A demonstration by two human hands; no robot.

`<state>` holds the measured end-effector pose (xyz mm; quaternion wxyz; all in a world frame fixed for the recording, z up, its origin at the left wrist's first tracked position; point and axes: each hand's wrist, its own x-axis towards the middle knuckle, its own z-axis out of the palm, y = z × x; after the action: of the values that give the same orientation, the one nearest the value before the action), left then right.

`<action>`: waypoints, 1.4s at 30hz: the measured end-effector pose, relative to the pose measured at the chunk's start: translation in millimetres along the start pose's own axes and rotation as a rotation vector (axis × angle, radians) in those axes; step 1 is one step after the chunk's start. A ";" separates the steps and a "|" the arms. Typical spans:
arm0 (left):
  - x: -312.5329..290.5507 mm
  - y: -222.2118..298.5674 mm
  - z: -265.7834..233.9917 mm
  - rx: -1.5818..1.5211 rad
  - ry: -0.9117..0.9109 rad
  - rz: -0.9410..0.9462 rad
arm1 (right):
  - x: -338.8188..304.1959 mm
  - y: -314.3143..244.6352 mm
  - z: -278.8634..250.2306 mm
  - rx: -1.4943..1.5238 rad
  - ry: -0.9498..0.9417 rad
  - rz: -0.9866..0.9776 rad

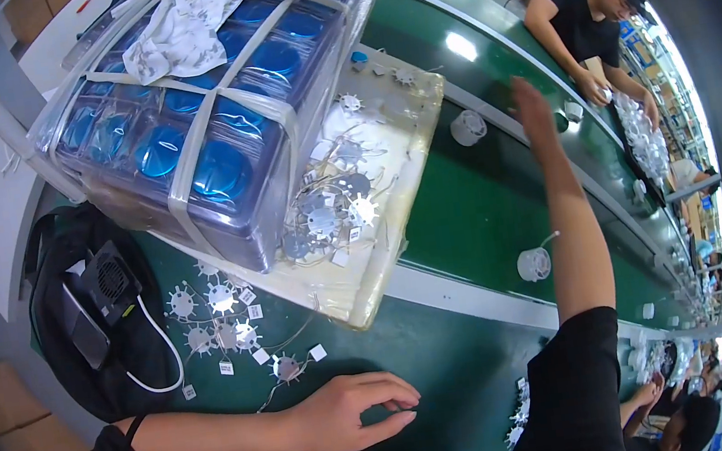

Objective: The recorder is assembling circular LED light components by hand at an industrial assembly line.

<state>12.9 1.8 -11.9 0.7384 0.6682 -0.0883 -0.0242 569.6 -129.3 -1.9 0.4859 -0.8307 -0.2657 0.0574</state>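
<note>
My left hand [349,412] lies over the green worktable [369,352], its fingers loosely curved and a gap between thumb and fingers, with nothing in it. Close by is a flat silver gear-shaped piece [286,369] with a wire and a white tag. My right hand [534,111] is stretched far out over the green conveyor belt [460,212]; its fingers are smeared and seen edge-on, so any grip is hidden. To its left stands a round white plastic housing [468,127]. Another white housing [534,265] with a short wire sits beside my right forearm.
A plastic-wrapped, strapped stack of blue round parts [217,167] with a crumpled cloth [182,30] on top fills the upper left. Silver pieces [323,217] lie on a foam board [369,288]. A black bag [77,354] holds electronics. A co-worker [581,23] works across the belt.
</note>
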 end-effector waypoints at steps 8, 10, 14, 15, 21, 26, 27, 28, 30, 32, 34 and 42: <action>2.6 -2.6 6.1 0.131 -0.067 0.073 | -61.0 -83.7 51.9 -0.751 -0.478 -0.305; 5.1 -3.8 6.1 0.156 -0.075 0.092 | -82.2 -106.6 41.4 -0.802 -0.379 -0.298; -4.0 -2.3 12.4 0.202 -0.067 0.119 | -171.4 -184.2 28.5 -0.803 -0.157 -0.349; -8.8 0.0 12.5 0.235 -0.012 0.157 | -197.9 -209.4 31.9 -0.766 -0.215 -0.368; -13.1 13.2 4.0 0.382 0.260 0.384 | -391.8 -240.6 60.3 -0.609 -0.530 -0.229; -1.3 2.1 10.4 0.619 0.132 0.320 | -463.2 -207.5 81.6 -0.424 -0.426 -0.078; -8.6 0.5 14.8 0.717 0.042 0.292 | -476.0 -206.1 82.3 -0.366 -0.371 -0.060; -12.5 -1.0 16.1 0.701 0.021 0.251 | -487.9 -205.3 82.6 -0.311 -0.315 -0.040; -11.0 -2.8 13.7 0.707 -0.024 0.223 | -499.6 -205.2 79.0 -0.229 -0.317 0.022; -5.8 -5.5 12.2 0.711 -0.062 0.230 | -497.0 -199.0 73.1 -0.134 -0.264 0.050; -8.6 -5.9 12.7 0.714 -0.068 0.237 | -506.5 -189.1 68.1 -0.145 -0.216 0.057; -16.1 -3.4 22.5 0.722 0.030 0.251 | -521.7 -198.0 85.6 -0.052 -0.067 0.001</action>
<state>-6.3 -18.3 -14.8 0.4541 0.8694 -0.1614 0.1091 18.3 -245.7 34.4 0.4549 -0.8408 -0.2826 0.0784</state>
